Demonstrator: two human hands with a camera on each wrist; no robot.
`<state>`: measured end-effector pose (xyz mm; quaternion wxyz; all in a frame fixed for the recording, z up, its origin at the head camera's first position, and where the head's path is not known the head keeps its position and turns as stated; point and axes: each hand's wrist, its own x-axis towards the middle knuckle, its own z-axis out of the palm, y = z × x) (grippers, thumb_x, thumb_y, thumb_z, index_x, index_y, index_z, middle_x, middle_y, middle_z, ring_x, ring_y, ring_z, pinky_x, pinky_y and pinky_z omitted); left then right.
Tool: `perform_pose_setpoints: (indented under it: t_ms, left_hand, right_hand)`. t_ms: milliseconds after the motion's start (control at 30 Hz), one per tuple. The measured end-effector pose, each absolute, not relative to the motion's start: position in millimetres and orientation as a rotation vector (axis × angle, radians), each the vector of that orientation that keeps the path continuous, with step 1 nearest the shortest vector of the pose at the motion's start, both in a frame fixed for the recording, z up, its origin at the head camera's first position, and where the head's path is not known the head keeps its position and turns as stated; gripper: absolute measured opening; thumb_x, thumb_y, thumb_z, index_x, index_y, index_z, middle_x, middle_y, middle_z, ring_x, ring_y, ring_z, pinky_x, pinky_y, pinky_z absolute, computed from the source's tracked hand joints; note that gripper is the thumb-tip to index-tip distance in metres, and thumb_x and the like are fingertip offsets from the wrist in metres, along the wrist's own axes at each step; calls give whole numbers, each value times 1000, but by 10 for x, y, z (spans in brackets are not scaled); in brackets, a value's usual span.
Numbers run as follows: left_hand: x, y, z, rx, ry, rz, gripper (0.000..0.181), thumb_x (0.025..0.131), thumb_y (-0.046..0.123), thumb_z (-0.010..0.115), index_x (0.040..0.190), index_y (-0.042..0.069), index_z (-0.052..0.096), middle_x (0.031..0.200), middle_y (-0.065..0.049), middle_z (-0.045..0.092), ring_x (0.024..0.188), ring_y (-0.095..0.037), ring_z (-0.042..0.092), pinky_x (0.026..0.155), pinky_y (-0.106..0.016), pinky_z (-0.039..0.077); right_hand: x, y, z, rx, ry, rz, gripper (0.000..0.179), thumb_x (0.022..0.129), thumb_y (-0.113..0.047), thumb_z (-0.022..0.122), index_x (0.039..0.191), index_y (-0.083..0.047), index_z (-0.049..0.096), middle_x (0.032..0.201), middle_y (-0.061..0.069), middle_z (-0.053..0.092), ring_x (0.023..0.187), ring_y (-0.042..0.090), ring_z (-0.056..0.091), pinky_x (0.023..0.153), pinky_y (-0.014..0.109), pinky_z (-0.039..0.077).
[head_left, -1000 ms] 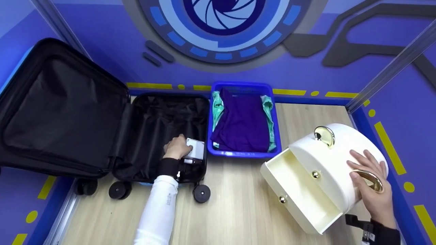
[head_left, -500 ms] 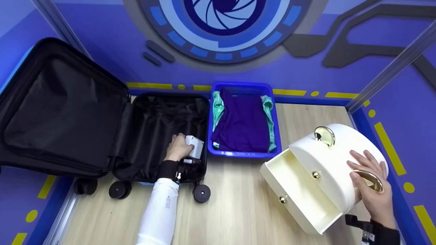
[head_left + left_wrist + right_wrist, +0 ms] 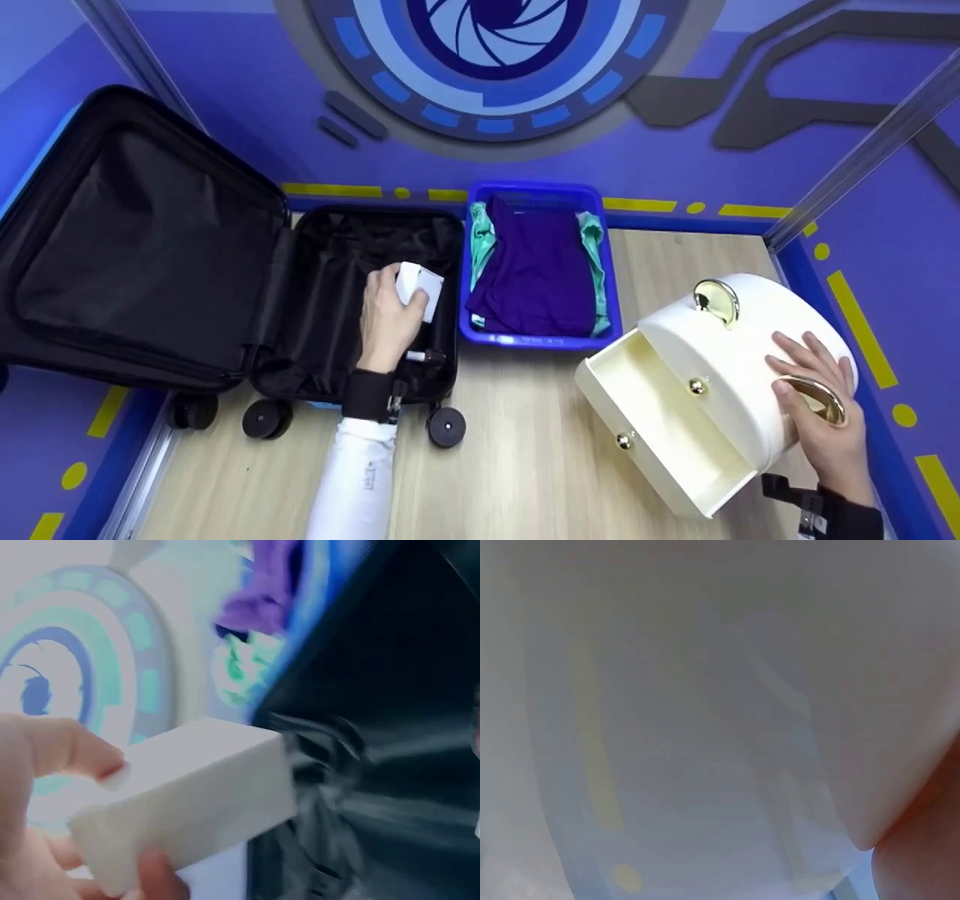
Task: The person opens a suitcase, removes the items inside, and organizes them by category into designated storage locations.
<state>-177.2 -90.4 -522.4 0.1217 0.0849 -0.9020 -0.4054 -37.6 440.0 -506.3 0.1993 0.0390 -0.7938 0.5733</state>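
Observation:
In the head view my left hand (image 3: 387,324) holds a small white box (image 3: 430,286) over the right half of an open black suitcase (image 3: 330,300). The left wrist view shows thumb and fingers pinching the plain-sided white box (image 3: 195,799). Below the hand, a small white-and-dark tube-like item (image 3: 424,356) lies in the suitcase. My right hand (image 3: 832,431) rests on a rounded white drawer cabinet (image 3: 757,337), its fingers spread over the surface beside a gold ring handle (image 3: 814,397). The cabinet's pale surface fills most of the right wrist view.
A blue basket (image 3: 540,341) with folded purple cloth (image 3: 536,277) and green cloth stands right of the suitcase. The cabinet's lower drawer (image 3: 675,427) is pulled out toward the front left. The suitcase lid (image 3: 142,240) leans up at the left. Blue walls enclose the wooden table.
My left hand has lifted the white box off the suitcase's right side and moved it up and slightly toward the back. The tube-like item stays behind. My right hand has kept its place.

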Motion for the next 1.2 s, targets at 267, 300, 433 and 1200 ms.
perform_pose_setpoints:
  t_ms: [267, 300, 433, 1200]
  left_hand:
    - [-1582, -440, -4948, -74, -2461, -1196, 51, 82, 23, 71, 131, 10, 65, 121, -9, 61, 106, -31, 58, 72, -48, 52]
    - [-1560, -364, -4924, -124, -2453, -1198, 50, 81, 22, 72, 130, 9, 66, 121, -8, 62, 106, -30, 58, 71, -47, 52]
    - [-1483, -45, -4868, -353, -2444, -1226, 48, 80, 19, 72, 126, 7, 67, 118, -8, 63, 102, -27, 60, 70, -41, 53]
    - [-1032, 1301, -5067, -1153, -2657, -915, 47, 102, 29, 67, 145, 15, 57, 129, 2, 67, 109, -11, 63, 84, -19, 53]
  right_hand:
    - [-384, 4392, -5050, 117, -2223, 1592, 32, 87, 21, 62, 118, 17, 68, 145, 20, 60, 154, 25, 29, 123, 29, -5]
    - [-385, 4395, -5051, 118, -2223, 1593, 32, 87, 21, 62, 118, 17, 68, 145, 21, 59, 154, 25, 29, 123, 29, -5]
    - [-389, 4407, -5066, 113, -2228, 1587, 32, 87, 21, 63, 119, 16, 68, 145, 20, 60, 154, 25, 29, 123, 28, -5]
    - [-386, 4391, -5074, 103, -2203, 1616, 31, 87, 20, 62, 117, 17, 68, 144, 21, 60, 154, 25, 30, 123, 28, -4]
